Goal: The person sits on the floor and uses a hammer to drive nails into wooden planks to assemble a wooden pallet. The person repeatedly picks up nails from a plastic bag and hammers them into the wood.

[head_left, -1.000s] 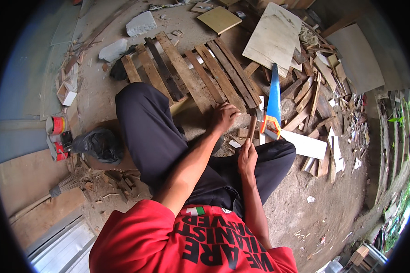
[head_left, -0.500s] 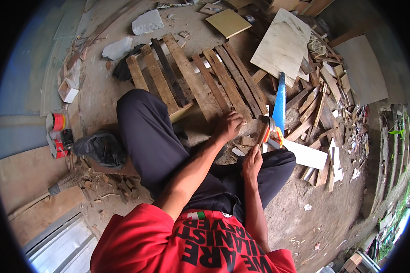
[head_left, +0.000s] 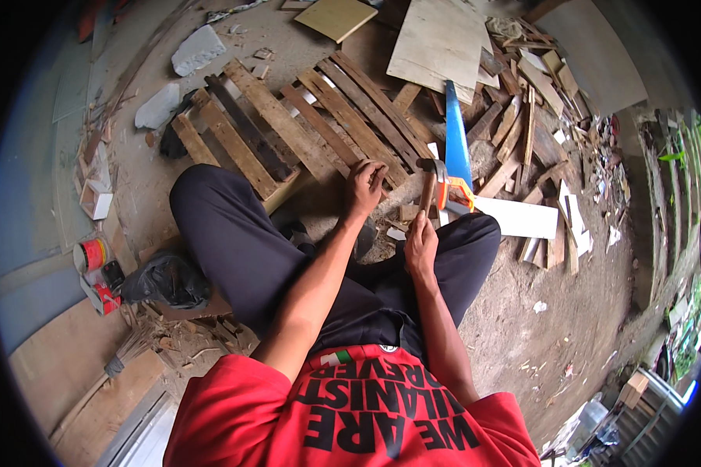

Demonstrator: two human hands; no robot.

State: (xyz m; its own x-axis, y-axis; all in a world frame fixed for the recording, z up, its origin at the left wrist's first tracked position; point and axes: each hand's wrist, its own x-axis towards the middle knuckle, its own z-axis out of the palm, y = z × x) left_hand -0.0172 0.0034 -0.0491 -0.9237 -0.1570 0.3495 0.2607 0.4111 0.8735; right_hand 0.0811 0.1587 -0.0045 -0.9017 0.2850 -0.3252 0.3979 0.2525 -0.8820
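Note:
A slatted wooden pallet [head_left: 279,124] lies on the ground in front of my knees. At its near end, beside the end of a slat, my left hand [head_left: 366,185] has its fingers curled in; whatever is between the fingertips is hidden. My right hand [head_left: 420,247] grips a hammer [head_left: 427,193] by its wooden handle, with the metal head up, to the right of the left hand and apart from the pallet. Just beyond the hammer rests a handsaw [head_left: 458,140] with a blue blade and an orange handle.
Scrap wood [head_left: 514,144] is piled at the right, beside a pale plywood sheet [head_left: 436,47] and a white board [head_left: 518,217]. Red cans [head_left: 92,255] and a black plastic bag [head_left: 166,282] sit at the left. Two stone-like blocks [head_left: 198,51] lie beyond the pallet, far left.
The whole view has shifted, so the pallet appears farther left and higher. My right hand has raised the hammer slightly, its head more upright. My left hand stays at the pallet's near end.

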